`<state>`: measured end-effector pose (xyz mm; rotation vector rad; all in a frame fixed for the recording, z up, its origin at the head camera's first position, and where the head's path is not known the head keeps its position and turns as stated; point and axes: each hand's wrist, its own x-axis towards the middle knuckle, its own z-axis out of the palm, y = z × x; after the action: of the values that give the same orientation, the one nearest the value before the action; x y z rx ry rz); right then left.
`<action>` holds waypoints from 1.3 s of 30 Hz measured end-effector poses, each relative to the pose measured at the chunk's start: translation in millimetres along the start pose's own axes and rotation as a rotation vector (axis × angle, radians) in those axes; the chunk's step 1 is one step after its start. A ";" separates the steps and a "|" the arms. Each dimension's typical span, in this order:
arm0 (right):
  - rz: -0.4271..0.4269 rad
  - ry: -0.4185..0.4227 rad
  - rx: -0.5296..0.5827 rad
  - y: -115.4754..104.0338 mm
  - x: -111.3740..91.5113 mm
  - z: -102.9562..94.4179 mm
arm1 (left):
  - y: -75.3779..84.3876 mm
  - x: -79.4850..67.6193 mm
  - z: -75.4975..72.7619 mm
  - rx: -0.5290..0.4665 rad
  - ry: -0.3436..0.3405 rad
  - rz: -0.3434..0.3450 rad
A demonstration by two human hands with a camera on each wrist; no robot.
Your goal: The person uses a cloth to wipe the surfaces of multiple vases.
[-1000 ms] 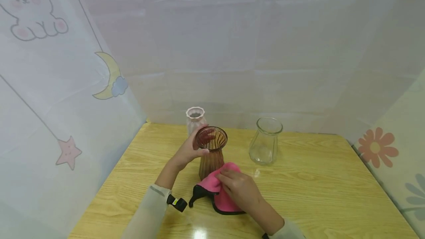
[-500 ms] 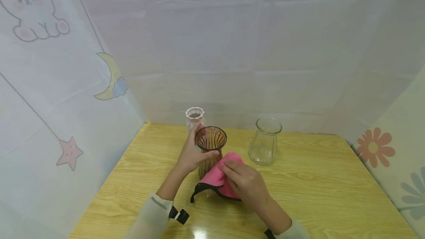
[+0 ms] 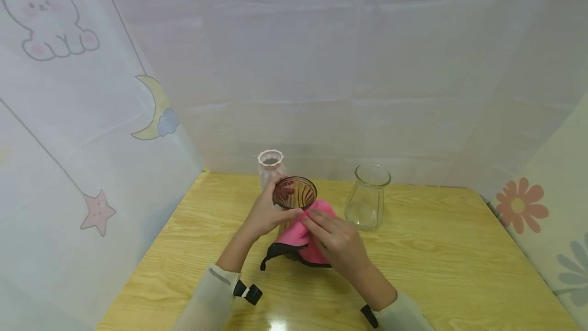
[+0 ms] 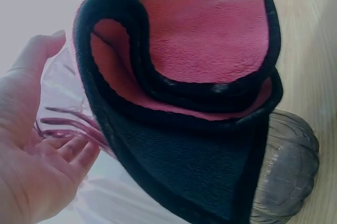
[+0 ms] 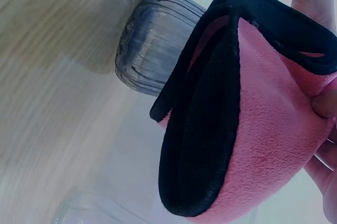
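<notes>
A brownish-purple ribbed glass vase [image 3: 295, 193] stands upright in the middle of the head view. My left hand [image 3: 268, 214] grips it near the rim, thumb in front and fingers behind the glass. Against the vase's near right side lies a pink cloth [image 3: 294, 235] with black edging and a dark underside. The right hand [image 3: 342, 246] pinches this cloth just below the rim. In the left wrist view the folded cloth [image 4: 210, 34] hides much of the vase, whose ribbed base [image 4: 287, 166] shows beyond it. Whether that base touches the table cannot be told.
Behind the left hand stands a pale pink vase [image 3: 271, 162] with a scalloped rim. A clear glass vase [image 3: 366, 203] is to the right, on the wood-grain table [image 3: 436, 249]. Printed fabric curtains [image 3: 321, 65] surround the back and sides.
The right hand has moved the cloth up along the vase toward its rim. The left fingers shifted around the upper part, and the vase sits slightly farther right.
</notes>
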<state>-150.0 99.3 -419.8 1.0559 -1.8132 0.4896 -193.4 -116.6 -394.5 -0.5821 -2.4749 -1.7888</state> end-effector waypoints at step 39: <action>0.117 -0.264 -0.040 -22.7 -35.4 15.0 | -18.0 22.8 -23.8 -0.251 -0.364 0.111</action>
<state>-132.8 92.2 -460.4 1.0294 -2.1173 0.3959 -224.8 -137.0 -397.3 -1.1297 -2.3714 -2.1281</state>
